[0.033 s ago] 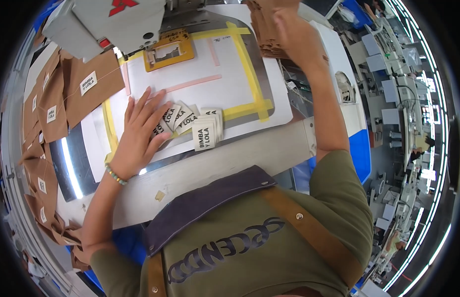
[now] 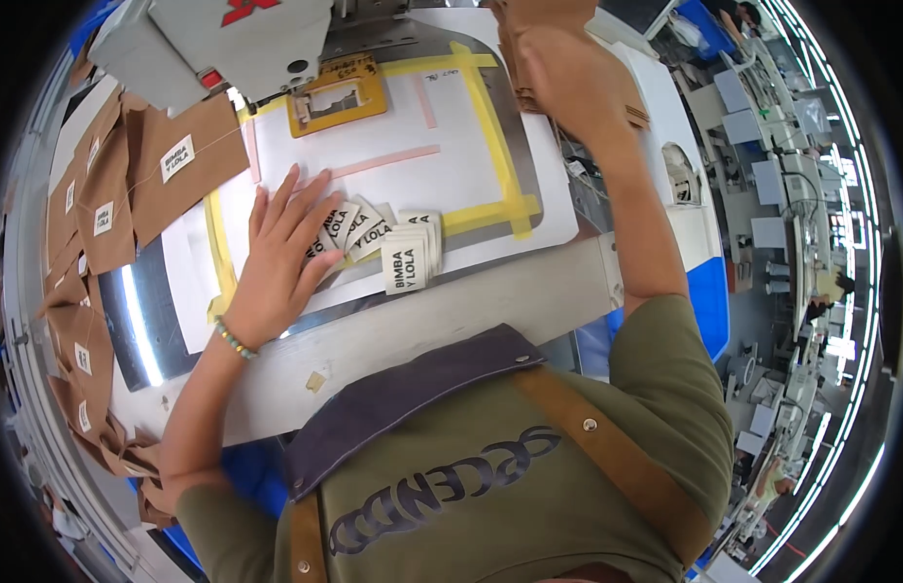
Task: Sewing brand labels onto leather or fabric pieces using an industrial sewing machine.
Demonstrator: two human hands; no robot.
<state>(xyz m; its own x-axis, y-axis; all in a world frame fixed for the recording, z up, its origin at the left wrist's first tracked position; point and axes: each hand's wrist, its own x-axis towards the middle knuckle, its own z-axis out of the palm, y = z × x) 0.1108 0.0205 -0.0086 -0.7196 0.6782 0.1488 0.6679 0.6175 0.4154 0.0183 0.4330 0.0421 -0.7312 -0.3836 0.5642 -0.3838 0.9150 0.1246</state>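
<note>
My left hand [image 2: 284,257] lies flat with its fingers spread on a white sheet [image 2: 306,209] bordered by yellow tape. Beside its thumb are several small white labels with dark print [image 2: 405,262], some fanned out, others in a neat pile. At the far right, my right hand [image 2: 568,83] is closed on a brown fabric piece [image 2: 544,14] at a stack of such pieces; its fingertips are mostly hidden. A yellow frame-shaped clamp [image 2: 337,105] rests on the sheet under the sewing machine head [image 2: 213,44].
Brown fabric pieces [image 2: 194,146] with labels on them, joined by thread, hang over the table's left side. Pink strips [image 2: 388,160] mark the sheet. A pale table edge [image 2: 451,316] runs before me. Blue bins [image 2: 706,309] stand below; other workstations line the right.
My right hand has shifted slightly left and nearer at the brown stack. The whole view has moved a little; my left hand stays flat by the labels.
</note>
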